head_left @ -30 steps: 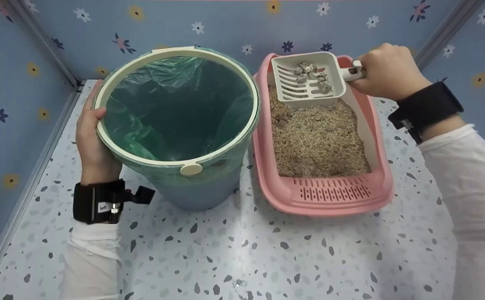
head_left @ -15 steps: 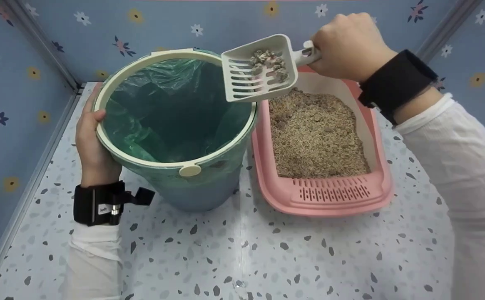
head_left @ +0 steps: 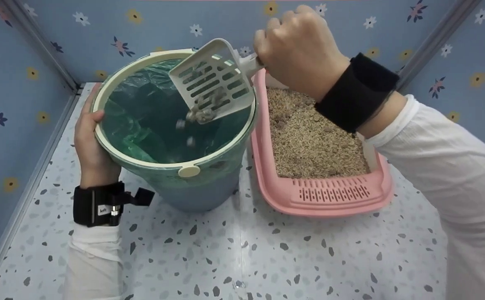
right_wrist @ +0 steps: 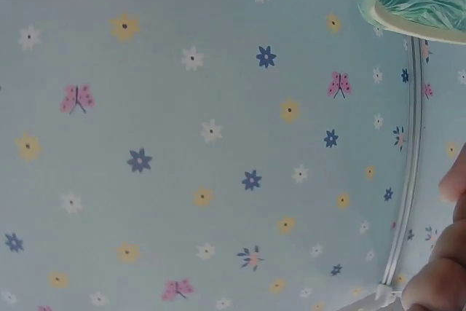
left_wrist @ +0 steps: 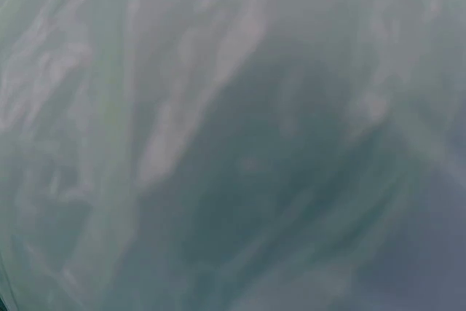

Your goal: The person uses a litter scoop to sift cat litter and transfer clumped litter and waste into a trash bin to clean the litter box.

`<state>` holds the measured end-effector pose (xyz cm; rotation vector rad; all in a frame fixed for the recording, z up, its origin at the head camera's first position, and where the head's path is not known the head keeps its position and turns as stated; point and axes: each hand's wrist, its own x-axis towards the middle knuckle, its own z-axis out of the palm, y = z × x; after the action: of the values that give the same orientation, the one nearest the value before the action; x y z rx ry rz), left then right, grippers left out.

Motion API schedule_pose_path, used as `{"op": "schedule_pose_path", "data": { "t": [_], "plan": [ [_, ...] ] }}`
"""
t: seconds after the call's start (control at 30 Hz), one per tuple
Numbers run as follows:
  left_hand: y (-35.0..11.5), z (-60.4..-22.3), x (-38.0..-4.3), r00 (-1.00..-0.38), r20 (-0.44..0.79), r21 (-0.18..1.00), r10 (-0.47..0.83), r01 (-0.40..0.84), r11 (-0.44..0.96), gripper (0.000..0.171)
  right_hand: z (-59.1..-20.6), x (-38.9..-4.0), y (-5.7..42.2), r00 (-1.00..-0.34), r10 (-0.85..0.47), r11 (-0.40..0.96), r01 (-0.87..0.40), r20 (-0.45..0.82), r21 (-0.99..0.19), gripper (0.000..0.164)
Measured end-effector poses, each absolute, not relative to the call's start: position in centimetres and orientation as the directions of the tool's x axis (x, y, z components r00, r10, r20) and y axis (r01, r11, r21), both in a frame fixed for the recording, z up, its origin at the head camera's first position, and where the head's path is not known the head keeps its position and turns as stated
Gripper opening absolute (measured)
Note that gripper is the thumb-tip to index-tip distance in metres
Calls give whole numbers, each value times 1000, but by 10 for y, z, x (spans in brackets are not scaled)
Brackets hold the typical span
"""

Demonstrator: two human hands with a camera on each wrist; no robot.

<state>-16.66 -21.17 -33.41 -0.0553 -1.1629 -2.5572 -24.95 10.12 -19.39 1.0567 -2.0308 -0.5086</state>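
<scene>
My right hand grips the handle of a white slotted scoop, tipped over the mouth of a blue bin lined with a green bag. Grey clumps slide off the scoop's lip and fall into the bin. My left hand holds the bin's left side at the cream rim, thumb over the edge. Right of the bin sits a pink litter tray filled with brown litter. The left wrist view shows only blurred green bag plastic. In the right wrist view, the bin rim shows at the top right.
Everything stands on a white speckled floor inside a booth with blue flowered walls. A metal strip runs along the left wall's base. The right wrist view faces the flowered wall.
My right hand carried the loaded scoop from above the tray leftward over the bin and tipped it, so the clumps now fall in. The left hand stayed on the bin.
</scene>
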Motion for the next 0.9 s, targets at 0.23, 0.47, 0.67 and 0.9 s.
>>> {"op": "schedule_pose_path", "data": {
  "t": [0.23,0.47,0.67,0.9],
  "plan": [
    [-211,-333,-167,-945,176,736,-277,313,-601,53,-196,-239,100,-198,-874,486,-304,444,819,36],
    [-211,-334,-167,-942,187,749,-277,319,-581,53,-196,-239,107,-210,-870,492,-342,445,800,34],
    [-211,-334,-167,-940,189,767,-283,321,-556,54,-200,-242,115,-262,-817,572,-476,513,668,28],
    [-211,-334,-166,-940,185,753,-287,323,-572,53,-200,-242,129,-324,-760,631,-578,564,518,35]
  ]
}}
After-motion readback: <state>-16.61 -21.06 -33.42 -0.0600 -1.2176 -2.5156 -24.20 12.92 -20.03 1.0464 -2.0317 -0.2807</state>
